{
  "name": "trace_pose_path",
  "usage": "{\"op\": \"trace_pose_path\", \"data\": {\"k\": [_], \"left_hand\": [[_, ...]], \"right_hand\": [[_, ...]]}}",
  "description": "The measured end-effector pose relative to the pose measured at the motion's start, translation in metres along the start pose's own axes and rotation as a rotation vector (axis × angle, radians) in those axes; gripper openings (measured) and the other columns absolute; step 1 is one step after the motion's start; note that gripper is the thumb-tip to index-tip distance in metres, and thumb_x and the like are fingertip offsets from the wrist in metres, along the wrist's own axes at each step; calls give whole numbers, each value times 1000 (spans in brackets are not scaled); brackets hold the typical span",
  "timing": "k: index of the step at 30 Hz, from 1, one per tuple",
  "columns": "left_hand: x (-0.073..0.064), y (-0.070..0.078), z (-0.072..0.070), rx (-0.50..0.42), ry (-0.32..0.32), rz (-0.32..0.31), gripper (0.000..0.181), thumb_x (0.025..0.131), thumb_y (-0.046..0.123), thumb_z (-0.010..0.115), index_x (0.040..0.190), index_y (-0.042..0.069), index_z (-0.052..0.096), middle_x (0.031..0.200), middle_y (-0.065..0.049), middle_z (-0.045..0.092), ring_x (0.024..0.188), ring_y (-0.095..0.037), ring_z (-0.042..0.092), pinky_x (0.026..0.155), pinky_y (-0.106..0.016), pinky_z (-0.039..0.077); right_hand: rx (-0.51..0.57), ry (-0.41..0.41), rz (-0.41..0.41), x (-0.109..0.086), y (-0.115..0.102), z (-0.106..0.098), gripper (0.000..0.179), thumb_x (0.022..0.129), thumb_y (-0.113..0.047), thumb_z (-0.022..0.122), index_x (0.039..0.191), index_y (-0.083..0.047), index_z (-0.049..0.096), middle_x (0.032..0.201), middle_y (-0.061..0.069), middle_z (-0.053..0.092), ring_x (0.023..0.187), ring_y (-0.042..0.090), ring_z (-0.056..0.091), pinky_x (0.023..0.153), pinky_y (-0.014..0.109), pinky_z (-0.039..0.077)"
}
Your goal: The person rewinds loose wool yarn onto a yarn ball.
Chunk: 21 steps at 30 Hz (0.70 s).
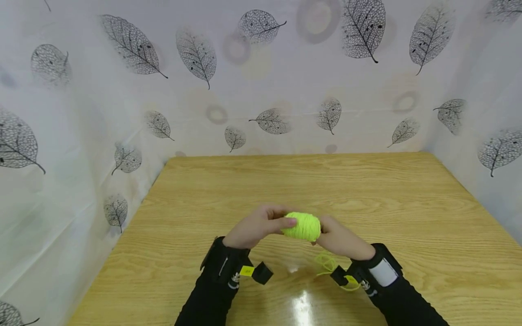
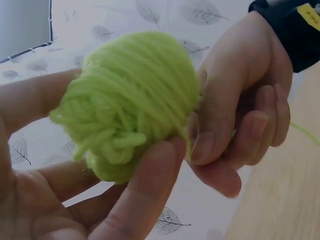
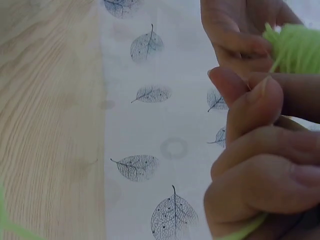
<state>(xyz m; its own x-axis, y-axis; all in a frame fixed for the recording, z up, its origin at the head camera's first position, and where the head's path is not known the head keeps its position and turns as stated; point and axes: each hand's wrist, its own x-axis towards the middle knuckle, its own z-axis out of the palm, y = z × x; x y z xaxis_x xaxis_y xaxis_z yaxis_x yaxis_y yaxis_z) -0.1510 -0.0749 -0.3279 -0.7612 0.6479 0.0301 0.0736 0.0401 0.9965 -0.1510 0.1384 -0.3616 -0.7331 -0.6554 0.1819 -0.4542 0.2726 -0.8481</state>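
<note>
A neon yellow-green ball of yarn point(image 1: 302, 226) is held above the table in my left hand point(image 1: 261, 225). In the left wrist view the thumb and fingers grip the yarn ball point(image 2: 135, 95) at its sides and end. My right hand point(image 1: 344, 237) is close against the ball's right side. Its thumb and forefinger pinch the strand that leaves the ball, as the left wrist view shows, with the right hand's point(image 2: 245, 100) other fingers curled. From that palm the yarn tail point(image 2: 304, 132) runs out to the right.
Loose loops of yarn point(image 1: 326, 261) lie on the wooden table point(image 1: 228, 185) beneath the right wrist. A pale cloth with leaf prints point(image 1: 269, 90) hangs behind the table and along both sides. Each wrist wears a black strap with a small dark block.
</note>
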Motion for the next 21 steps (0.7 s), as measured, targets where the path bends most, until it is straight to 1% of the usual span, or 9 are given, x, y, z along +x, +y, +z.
{"op": "trace_pose_path", "data": {"k": [2, 4, 7, 9, 10, 13, 16, 18, 21], "left_hand": [[0, 1, 0, 52, -20, -1, 33, 93, 11, 54, 122, -5, 56, 108, -17, 62, 87, -14, 58, 79, -34, 50], [0, 1, 1, 97, -32, -1, 32, 93, 11, 55, 122, -4, 56, 108, -17, 62, 86, -13, 58, 78, -33, 50], [0, 1, 2, 135, -42, -11, 33, 92, 10, 56, 122, -4, 56, 111, -18, 62, 87, -13, 59, 78, -31, 51], [0, 1, 2, 145, -41, -22, 33, 92, 10, 56, 122, -4, 56, 112, -18, 62, 88, -14, 59, 77, -29, 50], [-1, 1, 2, 155, -39, -27, 34, 92, 11, 56, 122, -4, 56, 112, -17, 62, 88, -14, 59, 78, -29, 51], [-1, 0, 3, 208, -24, -46, 35, 91, 15, 58, 122, -1, 57, 114, -14, 62, 88, -14, 59, 79, -35, 51], [0, -3, 4, 272, -18, -58, 38, 90, 20, 60, 123, 1, 57, 117, -11, 61, 87, -12, 60, 81, -41, 51], [2, -6, 6, 322, -10, -73, 41, 89, 23, 62, 124, 3, 57, 117, -9, 61, 86, -10, 60, 79, -38, 52], [4, -8, 9, 379, -3, -98, 43, 88, 27, 63, 124, 4, 57, 115, -7, 62, 78, -8, 59, 71, -31, 52]], "right_hand": [[-27, 7, 12, 0, 2, -4, 16, 88, 7, 50, 90, -2, 64, 73, 1, 56, 63, 11, 50, 59, 30, 47], [-27, 8, 19, 1, 5, -7, 14, 90, 0, 53, 92, -3, 67, 76, 0, 59, 65, 11, 52, 60, 31, 48], [-33, 12, 50, 1, 7, -12, 16, 93, -9, 52, 96, -4, 68, 80, 2, 63, 67, 11, 53, 61, 32, 49], [-43, 21, 69, 0, 8, -16, 18, 94, -11, 51, 96, -4, 68, 79, 2, 62, 66, 12, 53, 60, 36, 50], [-53, 27, 76, 0, 9, -18, 19, 95, -12, 51, 96, -5, 68, 79, 2, 62, 65, 14, 53, 59, 35, 50], [-61, 53, 94, -2, 10, -23, 19, 96, -14, 50, 93, -6, 67, 72, 1, 57, 60, 13, 48, 55, 32, 46], [-41, 83, 95, -1, 11, -25, 19, 96, -16, 51, 87, -6, 65, 66, 0, 46, 55, 11, 39, 52, 26, 36], [-17, 103, 101, -1, 11, -25, 19, 96, -17, 51, 85, -6, 63, 63, 1, 40, 53, 9, 34, 50, 26, 32], [14, 122, 106, -2, 9, -24, 21, 96, -16, 51, 85, -2, 62, 61, 0, 35, 49, 8, 30, 48, 25, 29]]}}
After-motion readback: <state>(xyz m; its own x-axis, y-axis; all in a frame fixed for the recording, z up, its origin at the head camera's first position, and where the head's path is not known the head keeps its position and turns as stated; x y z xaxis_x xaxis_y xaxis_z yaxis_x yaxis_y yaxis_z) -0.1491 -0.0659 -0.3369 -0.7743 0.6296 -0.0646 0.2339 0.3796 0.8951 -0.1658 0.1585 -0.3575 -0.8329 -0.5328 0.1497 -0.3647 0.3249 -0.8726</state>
